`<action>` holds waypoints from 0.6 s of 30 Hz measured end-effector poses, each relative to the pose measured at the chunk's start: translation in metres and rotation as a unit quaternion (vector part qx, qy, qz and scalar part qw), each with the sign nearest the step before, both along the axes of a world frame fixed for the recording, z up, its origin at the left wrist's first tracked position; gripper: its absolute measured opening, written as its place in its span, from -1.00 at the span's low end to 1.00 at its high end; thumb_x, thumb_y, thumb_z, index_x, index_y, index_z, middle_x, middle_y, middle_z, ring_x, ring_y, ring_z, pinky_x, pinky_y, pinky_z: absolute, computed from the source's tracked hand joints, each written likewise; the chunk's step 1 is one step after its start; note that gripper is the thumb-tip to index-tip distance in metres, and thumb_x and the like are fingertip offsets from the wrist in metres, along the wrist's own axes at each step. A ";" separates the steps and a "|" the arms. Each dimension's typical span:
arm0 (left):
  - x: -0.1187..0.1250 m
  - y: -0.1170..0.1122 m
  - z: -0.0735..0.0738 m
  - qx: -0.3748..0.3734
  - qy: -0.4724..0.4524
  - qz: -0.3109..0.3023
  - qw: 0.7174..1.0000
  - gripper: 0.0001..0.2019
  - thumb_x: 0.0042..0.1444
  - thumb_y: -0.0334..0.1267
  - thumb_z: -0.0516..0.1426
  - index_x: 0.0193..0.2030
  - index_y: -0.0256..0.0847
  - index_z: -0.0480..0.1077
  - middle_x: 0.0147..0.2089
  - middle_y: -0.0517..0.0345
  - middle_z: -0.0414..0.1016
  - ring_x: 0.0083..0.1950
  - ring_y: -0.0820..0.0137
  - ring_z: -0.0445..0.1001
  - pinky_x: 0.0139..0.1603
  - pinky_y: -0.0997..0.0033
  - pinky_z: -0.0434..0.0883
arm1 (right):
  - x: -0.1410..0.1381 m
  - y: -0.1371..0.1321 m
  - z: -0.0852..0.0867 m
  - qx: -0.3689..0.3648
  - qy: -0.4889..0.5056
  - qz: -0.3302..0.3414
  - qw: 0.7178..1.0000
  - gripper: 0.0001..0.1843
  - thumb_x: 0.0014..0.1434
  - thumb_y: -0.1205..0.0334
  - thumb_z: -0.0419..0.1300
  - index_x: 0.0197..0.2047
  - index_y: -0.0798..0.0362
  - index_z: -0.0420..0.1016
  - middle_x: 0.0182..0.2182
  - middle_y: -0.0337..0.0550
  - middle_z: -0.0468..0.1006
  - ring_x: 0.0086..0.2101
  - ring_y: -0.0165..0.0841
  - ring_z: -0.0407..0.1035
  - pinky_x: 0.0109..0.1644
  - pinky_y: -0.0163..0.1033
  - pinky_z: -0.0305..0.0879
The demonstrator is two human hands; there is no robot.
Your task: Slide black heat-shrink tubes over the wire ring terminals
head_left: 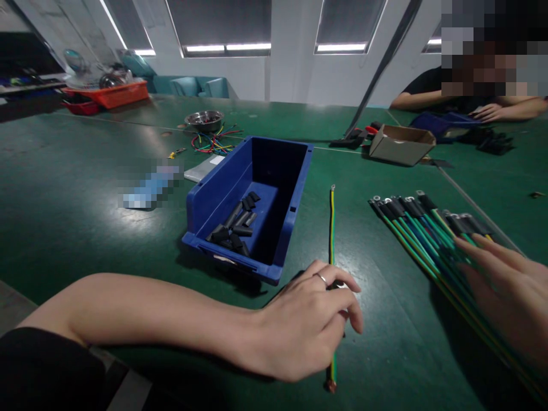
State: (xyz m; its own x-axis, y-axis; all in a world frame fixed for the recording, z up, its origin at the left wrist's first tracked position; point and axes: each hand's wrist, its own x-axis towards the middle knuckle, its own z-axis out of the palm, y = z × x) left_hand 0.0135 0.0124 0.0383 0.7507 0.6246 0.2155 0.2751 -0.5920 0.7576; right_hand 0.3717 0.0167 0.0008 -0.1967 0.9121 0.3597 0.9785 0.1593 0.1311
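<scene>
My left hand point(306, 319) curls over a single green-and-yellow wire point(331, 228) lying lengthwise on the table. A small black tube-like piece point(338, 284) shows between its bent fingers; most of it is hidden. The wire has a metal ring lug point(333, 187) at its far end and bare copper point(330, 386) at the near end. At the right, my right hand point(509, 291), blurred, has its fingers stretched over a bundle of wires point(422, 257) with black-sleeved ring lugs. Short black tubes point(242, 231) lie inside the blue bin point(282, 274) ahead of my left hand.
Behind the bin are a grey bag point(203, 169), loose coloured wires point(209, 142) and a metal bowl point(204, 121). A cardboard box point(402, 145) stands at the back right, near a dark slanted post point(381, 68). Another person's forearms point(492, 111) rest on the far side.
</scene>
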 end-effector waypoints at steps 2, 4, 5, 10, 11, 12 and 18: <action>0.000 0.001 0.002 -0.006 0.000 -0.006 1.000 -0.77 0.25 -0.54 -0.01 -0.21 -0.25 0.45 -0.02 0.00 0.43 0.25 0.30 0.32 0.26 0.28 0.30 | 0.003 0.001 -0.005 -0.008 -0.027 0.017 0.999 -0.38 0.30 -0.02 -0.11 0.28 0.16 0.27 0.24 0.23 0.33 0.18 0.03 0.30 0.16 0.13 0.34; 0.000 0.002 0.003 -0.011 0.003 -0.010 1.000 -0.78 0.26 -0.53 0.00 -0.22 -0.24 0.45 -0.02 0.00 0.43 0.22 0.32 0.34 0.26 0.30 0.30 | 0.006 0.001 -0.008 -0.006 -0.048 0.022 0.999 -0.37 0.29 0.02 -0.12 0.27 0.24 0.27 0.19 0.31 0.37 0.13 0.05 0.35 0.14 0.13 0.35; 0.000 0.003 0.003 -0.014 0.003 -0.013 1.000 -0.78 0.26 -0.53 0.00 -0.22 -0.24 0.45 -0.02 0.00 0.43 0.21 0.32 0.34 0.25 0.31 0.31 | 0.006 0.000 -0.008 -0.007 -0.058 0.024 0.998 -0.38 0.29 0.05 -0.11 0.26 0.27 0.28 0.16 0.33 0.40 0.09 0.06 0.38 0.11 0.12 0.37; 0.002 0.004 0.001 -0.018 -0.004 -0.020 1.000 -0.77 0.22 -0.55 0.00 -0.26 -0.22 0.43 -0.07 0.02 0.47 0.18 0.30 0.38 0.22 0.29 0.34 | -0.012 -0.005 0.005 -0.015 -0.083 0.031 0.996 -0.36 0.29 0.04 -0.14 0.27 0.27 0.26 0.16 0.35 0.37 0.10 0.08 0.34 0.10 0.18 0.33; 0.002 0.004 0.000 -0.014 -0.005 -0.022 1.000 -0.76 0.21 -0.56 -0.01 -0.27 -0.23 0.43 -0.09 0.03 0.48 0.14 0.30 0.40 0.22 0.30 0.35 | -0.020 -0.006 0.009 -0.020 -0.084 0.035 0.996 -0.36 0.29 0.01 -0.15 0.27 0.24 0.26 0.16 0.31 0.38 0.10 0.07 0.33 0.11 0.18 0.33; 0.001 0.003 0.000 -0.006 -0.004 -0.028 1.000 -0.76 0.19 -0.57 -0.01 -0.28 -0.25 0.43 -0.12 0.02 0.49 0.10 0.31 0.43 0.21 0.33 0.36 | -0.029 -0.008 0.013 -0.014 -0.077 0.035 0.996 -0.36 0.30 -0.01 -0.16 0.26 0.22 0.26 0.15 0.27 0.40 0.11 0.06 0.32 0.13 0.19 0.31; -0.002 -0.001 0.004 0.141 0.022 -0.115 0.983 -0.83 0.16 -0.44 0.07 -0.18 -0.34 0.47 0.01 -0.13 0.52 0.02 0.20 0.47 0.11 0.32 0.42 | -0.087 -0.019 0.035 0.003 0.056 0.093 0.994 -0.51 0.37 -0.08 -0.11 0.22 -0.06 0.28 0.09 -0.10 0.49 0.01 -0.20 0.45 0.01 -0.06 0.44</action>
State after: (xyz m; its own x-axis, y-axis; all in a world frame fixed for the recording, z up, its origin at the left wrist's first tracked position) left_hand 0.0111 0.0110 0.0421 0.8775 0.3568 0.3204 0.1379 -0.8277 0.5440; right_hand 0.2850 -0.0024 0.0358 -0.3212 0.8612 0.3940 0.9403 0.3393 0.0249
